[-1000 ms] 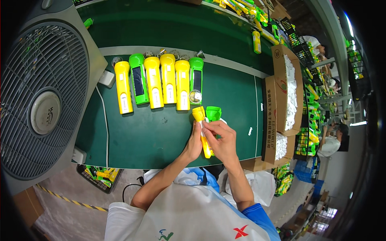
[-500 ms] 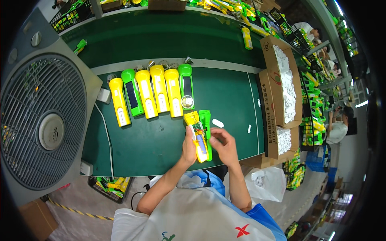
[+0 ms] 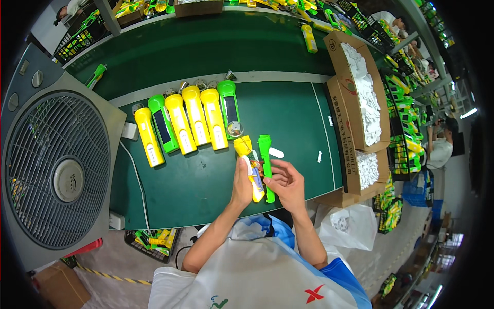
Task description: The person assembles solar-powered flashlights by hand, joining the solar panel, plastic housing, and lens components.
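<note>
My left hand [image 3: 240,186] is closed round a yellow flashlight half-shell [image 3: 242,145], opened so that wires and a blue-grey battery [image 3: 257,181] show inside. Between the thumb and fingers of my right hand [image 3: 289,188] is a green flashlight half-shell [image 3: 265,148], held upright beside the yellow one with a narrow gap between them. Some of its inner side is hidden. A white oval piece [image 3: 276,153] lies on the green table just beyond my right fingers. Farther left, several yellow and green flashlights [image 3: 192,116] stand in a row, with a round clear lens part [image 3: 234,128] at the right end.
A large grey fan [image 3: 62,170] fills the left side, its white cable [image 3: 136,177] running over the table [image 3: 288,113]. Cardboard boxes of white parts [image 3: 362,92] line the right edge. Below the table sit a black crate [image 3: 154,246] and a white bag [image 3: 355,226]. Co-workers sit at far right.
My right hand has closed on the green half-shell and drawn it slightly away from the yellow one. My left hand keeps its hold. The whole view has shifted a little.
</note>
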`<state>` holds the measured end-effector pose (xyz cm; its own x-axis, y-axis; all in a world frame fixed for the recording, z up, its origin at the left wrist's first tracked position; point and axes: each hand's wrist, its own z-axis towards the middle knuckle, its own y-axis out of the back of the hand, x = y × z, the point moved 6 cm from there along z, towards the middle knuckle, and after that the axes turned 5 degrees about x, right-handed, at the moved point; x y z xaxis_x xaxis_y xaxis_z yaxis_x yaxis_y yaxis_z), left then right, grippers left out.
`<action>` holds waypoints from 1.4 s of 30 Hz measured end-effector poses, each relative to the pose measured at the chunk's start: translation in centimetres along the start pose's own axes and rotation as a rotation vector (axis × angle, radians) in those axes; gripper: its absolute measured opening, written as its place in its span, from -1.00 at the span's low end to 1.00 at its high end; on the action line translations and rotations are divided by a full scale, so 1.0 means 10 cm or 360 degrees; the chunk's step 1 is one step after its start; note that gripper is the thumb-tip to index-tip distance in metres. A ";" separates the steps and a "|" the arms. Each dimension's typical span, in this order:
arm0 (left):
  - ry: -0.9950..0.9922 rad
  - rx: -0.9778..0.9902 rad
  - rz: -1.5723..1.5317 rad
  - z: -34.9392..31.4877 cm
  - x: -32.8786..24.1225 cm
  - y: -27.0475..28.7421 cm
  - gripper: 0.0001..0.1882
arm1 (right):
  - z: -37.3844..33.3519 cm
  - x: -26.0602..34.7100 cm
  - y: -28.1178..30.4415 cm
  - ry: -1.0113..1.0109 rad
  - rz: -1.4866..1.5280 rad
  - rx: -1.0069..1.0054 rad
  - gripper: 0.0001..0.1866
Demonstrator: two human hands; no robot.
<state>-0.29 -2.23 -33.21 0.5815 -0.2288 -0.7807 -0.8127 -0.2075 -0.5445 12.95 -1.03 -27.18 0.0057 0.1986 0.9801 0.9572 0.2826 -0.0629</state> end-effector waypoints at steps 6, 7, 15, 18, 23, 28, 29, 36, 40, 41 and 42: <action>-0.0267 0.0101 0.0041 0.01 -0.11 -0.08 -0.46 | 0.05 0.09 -0.11 0.0182 -0.0346 -0.0035 -0.44; -0.0267 0.0087 0.0042 0.01 -0.11 -0.07 -0.46 | 0.07 0.08 -0.12 0.0134 -0.0347 -0.0041 -0.44; -0.0062 -0.0173 -0.0300 0.07 -0.06 0.01 -0.44 | 0.08 0.12 -0.02 0.0180 -0.0338 -0.0275 -0.46; -0.0096 -0.0274 -0.0310 0.07 -0.11 -0.03 -0.43 | 0.07 0.03 -0.08 0.0161 -0.0036 -0.0246 -0.49; -0.0126 -0.0206 -0.0681 0.07 -0.11 -0.05 -0.53 | 0.06 -0.01 -0.13 0.0355 -0.0173 -0.0298 -0.53; -0.0297 -0.0154 -0.0651 0.12 -0.06 -0.04 -0.67 | 0.02 -0.08 -0.11 0.0388 -0.0203 -0.0279 -0.53; -0.0327 -0.0160 -0.0636 0.12 -0.05 -0.03 -0.68 | 0.02 -0.08 -0.11 0.0416 -0.0232 -0.0267 -0.52; -0.0317 -0.0220 -0.0567 0.10 0.00 -0.03 -0.74 | 0.02 -0.01 -0.15 0.0530 -0.0512 -0.0212 -0.52; -0.0504 -0.0337 -0.0410 0.11 -0.08 -0.01 -0.58 | 0.09 0.02 -0.20 0.0519 -0.0501 -0.0219 -0.53; -0.0560 -0.0411 -0.0354 0.11 -0.10 0.00 -0.53 | 0.11 0.03 -0.20 0.0527 -0.0467 -0.0222 -0.54; -0.0570 -0.0413 -0.0357 0.11 -0.11 0.00 -0.53 | 0.13 0.04 -0.21 0.0545 -0.0502 -0.0222 -0.54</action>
<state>-0.96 -0.90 -32.66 0.6545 0.1804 -0.7343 -0.6066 -0.4545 -0.6523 10.59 -0.34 -26.87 -0.2186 -0.2036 0.9544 0.9570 0.1463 0.2504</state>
